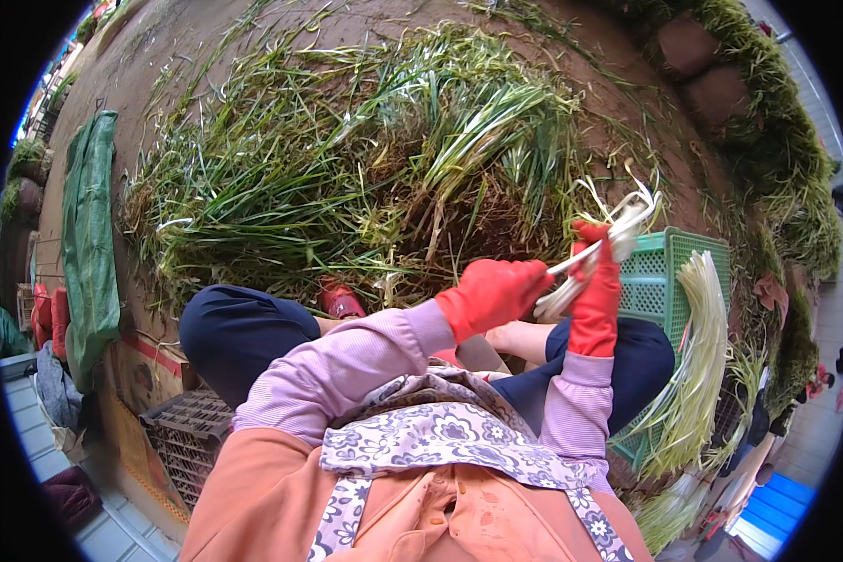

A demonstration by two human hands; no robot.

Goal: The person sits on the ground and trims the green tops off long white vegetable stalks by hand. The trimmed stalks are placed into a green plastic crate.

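My right hand [597,281], in a red rubber glove, is closed around a small bunch of white-stemmed greens [631,218], its ends sticking out on both sides of the fist. My left hand [499,291], gloved the same way, pinches one pale stalk [572,258] that runs across to the bunch. In front of my legs lies a big heap of long green leafy stalks [267,204] with brown roots. Beside my right knee, a bundle of pale yellow-green stalks [702,351] rests over an upturned-looking green plastic crate [664,281].
A rolled green woven sheet [91,232] lies on the ground at left, near a cardboard box [144,365] and a grey plastic crate [186,428]. More grassy greens [801,183] are piled along the right edge. Another pale bundle [674,509] lies at lower right.
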